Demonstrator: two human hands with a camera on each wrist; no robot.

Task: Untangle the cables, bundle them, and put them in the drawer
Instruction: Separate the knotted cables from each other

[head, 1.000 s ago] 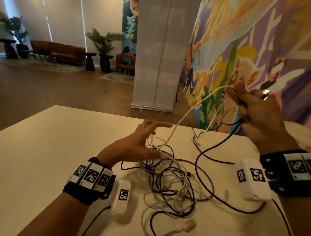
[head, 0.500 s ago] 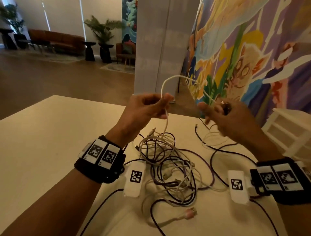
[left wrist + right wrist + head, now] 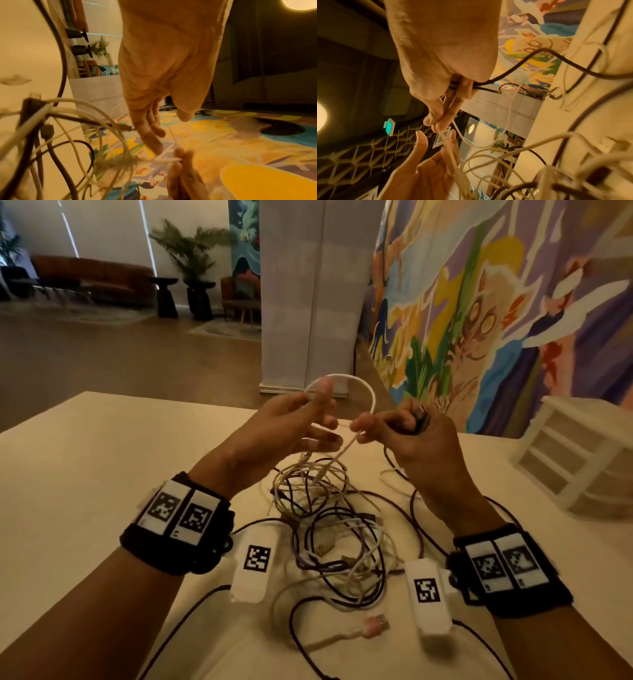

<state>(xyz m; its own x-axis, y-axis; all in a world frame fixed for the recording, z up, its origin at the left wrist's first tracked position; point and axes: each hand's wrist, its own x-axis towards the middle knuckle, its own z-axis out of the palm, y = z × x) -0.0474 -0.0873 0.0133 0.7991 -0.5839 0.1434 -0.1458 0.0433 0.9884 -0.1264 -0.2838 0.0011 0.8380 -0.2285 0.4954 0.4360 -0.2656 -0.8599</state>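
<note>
Hands sit closer together than half a second ago, mid-frame above the tangle [image 3: 329, 529] on the table [image 3: 85, 474]. White cable [image 3: 342, 378] arches between them (long run dropping toward the pile). Left hand [image 3: 291, 426] pinches it, other fingers loose; right hand [image 3: 407, 433] grips it plus a dark cable [image 3: 513, 70].
</note>
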